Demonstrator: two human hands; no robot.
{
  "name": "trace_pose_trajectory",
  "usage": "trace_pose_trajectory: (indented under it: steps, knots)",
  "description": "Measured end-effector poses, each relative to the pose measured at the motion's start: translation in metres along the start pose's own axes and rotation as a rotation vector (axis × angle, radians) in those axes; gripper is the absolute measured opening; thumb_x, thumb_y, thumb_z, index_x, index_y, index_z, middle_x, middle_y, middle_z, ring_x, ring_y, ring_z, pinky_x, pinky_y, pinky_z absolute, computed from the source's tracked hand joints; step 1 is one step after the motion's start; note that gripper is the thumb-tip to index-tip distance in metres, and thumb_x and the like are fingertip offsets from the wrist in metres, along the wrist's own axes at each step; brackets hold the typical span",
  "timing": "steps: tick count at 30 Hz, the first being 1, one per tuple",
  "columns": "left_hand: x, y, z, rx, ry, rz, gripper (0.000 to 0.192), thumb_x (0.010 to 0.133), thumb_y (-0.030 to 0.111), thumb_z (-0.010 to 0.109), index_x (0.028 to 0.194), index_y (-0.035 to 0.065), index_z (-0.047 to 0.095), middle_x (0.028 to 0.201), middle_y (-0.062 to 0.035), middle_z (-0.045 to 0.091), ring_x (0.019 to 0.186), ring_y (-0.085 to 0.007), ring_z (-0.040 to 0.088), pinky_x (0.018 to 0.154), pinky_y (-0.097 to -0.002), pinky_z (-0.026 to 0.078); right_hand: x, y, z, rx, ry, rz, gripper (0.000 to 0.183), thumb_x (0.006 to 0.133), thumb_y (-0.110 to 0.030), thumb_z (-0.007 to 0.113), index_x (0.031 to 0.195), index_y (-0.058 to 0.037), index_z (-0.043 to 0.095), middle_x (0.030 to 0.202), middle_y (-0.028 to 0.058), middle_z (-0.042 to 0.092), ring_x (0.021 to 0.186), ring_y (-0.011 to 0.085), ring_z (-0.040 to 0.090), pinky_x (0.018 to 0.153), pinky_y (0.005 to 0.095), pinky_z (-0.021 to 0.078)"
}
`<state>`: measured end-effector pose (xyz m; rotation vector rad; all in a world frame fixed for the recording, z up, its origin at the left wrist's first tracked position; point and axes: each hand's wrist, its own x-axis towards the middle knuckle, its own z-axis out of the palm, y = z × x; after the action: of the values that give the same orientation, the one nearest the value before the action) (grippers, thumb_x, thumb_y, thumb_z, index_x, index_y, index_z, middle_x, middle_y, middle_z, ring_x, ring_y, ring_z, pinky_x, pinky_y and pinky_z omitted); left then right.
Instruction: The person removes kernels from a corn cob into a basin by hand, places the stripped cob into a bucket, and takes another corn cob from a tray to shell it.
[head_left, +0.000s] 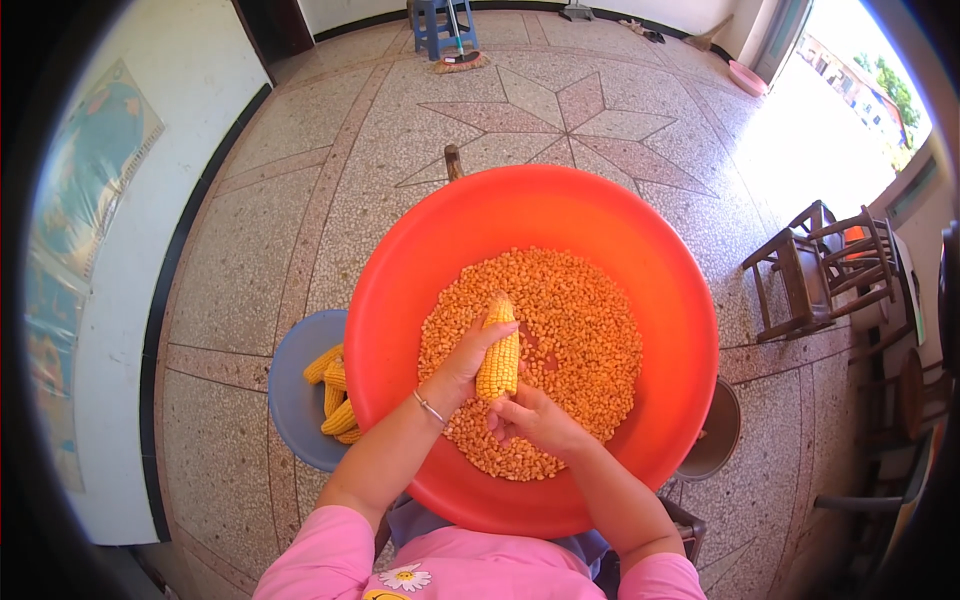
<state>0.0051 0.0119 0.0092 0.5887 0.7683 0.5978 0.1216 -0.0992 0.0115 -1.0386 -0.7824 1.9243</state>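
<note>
My left hand (466, 358) is wrapped around an ear of yellow corn (498, 367), its thumb lying across the upper part. Rows of kernels cover the side of the ear facing me. At the lower end of the ear, the thumb and fingers of my right hand (529, 418) pinch close against it. Both hands are above a large red plastic basin (660, 270), which rests over my lap. Loose corn kernels (577, 330) spread across the basin's bottom, with a small bare patch beside the ear. My palms and some fingertips are hidden.
Left of the basin, a blue basin (296, 405) holds several ears of corn (334, 379). A dark bucket (712, 439) stands partly under the red rim at right. Wooden chairs (806, 277) are further right. A broom (459, 61) and blue stool (429, 30) stand ahead.
</note>
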Motion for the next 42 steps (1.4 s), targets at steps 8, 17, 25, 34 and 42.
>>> trace_pose_trajectory:
  steps: [8, 17, 25, 34, 42]
  knots:
    - [0.003, -0.007, -0.003, -0.006, 0.032, 0.009, 0.043, 0.084, 0.023, 0.061, 0.116, 0.0083, 0.036, 0.081, -0.0098, 0.054, 0.061, -0.0204, 0.060, 0.051, -0.0311, 0.054, 0.005, 0.008, 0.001, 0.390, -0.011, 0.085, 0.011, 0.090, -0.014, 0.046, 0.097, -0.0063, 0.047, 0.082, 0.0050, 0.055, 0.070, 0.0163, 0.053, 0.062, 0.0294, 0.0444]
    - [0.010, -0.022, 0.001, 0.104, 0.334, 0.398, 0.047, 0.084, 0.022, 0.061, 0.119, 0.0062, 0.035, 0.085, -0.0101, 0.051, 0.063, -0.0189, 0.056, 0.050, -0.0326, 0.050, 0.011, 0.020, 0.006, 0.354, 0.160, 0.002, 0.016, 0.084, -0.006, 0.039, 0.099, -0.0098, 0.042, 0.077, 0.0030, 0.046, 0.066, 0.0153, 0.045, 0.059, 0.0292, 0.0381]
    - [0.003, -0.010, 0.010, 0.022, 0.393, 0.262, 0.053, 0.083, 0.022, 0.062, 0.122, 0.0000, 0.033, 0.095, -0.0115, 0.051, 0.081, -0.0182, 0.054, 0.067, -0.0318, 0.049, 0.010, 0.010, -0.006, 0.546, 0.035, 0.010, 0.011, 0.088, -0.013, 0.041, 0.098, -0.0096, 0.044, 0.078, 0.0030, 0.049, 0.069, 0.0157, 0.049, 0.065, 0.0318, 0.0425]
    - [0.000, -0.017, 0.018, 0.147, 0.448, 0.452, 0.050, 0.084, 0.019, 0.061, 0.122, -0.0004, 0.035, 0.098, -0.0122, 0.052, 0.084, -0.0174, 0.053, 0.069, -0.0308, 0.048, 0.015, 0.019, -0.010, 0.633, 0.061, 0.066, 0.013, 0.088, -0.022, 0.042, 0.093, -0.0105, 0.047, 0.080, 0.0042, 0.052, 0.069, 0.0161, 0.049, 0.067, 0.0320, 0.0429]
    - [-0.002, -0.020, 0.020, 0.142, 0.408, 0.421, 0.052, 0.084, 0.019, 0.061, 0.123, 0.0006, 0.033, 0.096, -0.0114, 0.052, 0.080, -0.0176, 0.054, 0.066, -0.0307, 0.048, 0.013, 0.020, -0.006, 0.541, 0.199, -0.008, 0.010, 0.082, -0.009, 0.040, 0.091, -0.0092, 0.044, 0.077, 0.0038, 0.047, 0.067, 0.0138, 0.044, 0.060, 0.0312, 0.0392]
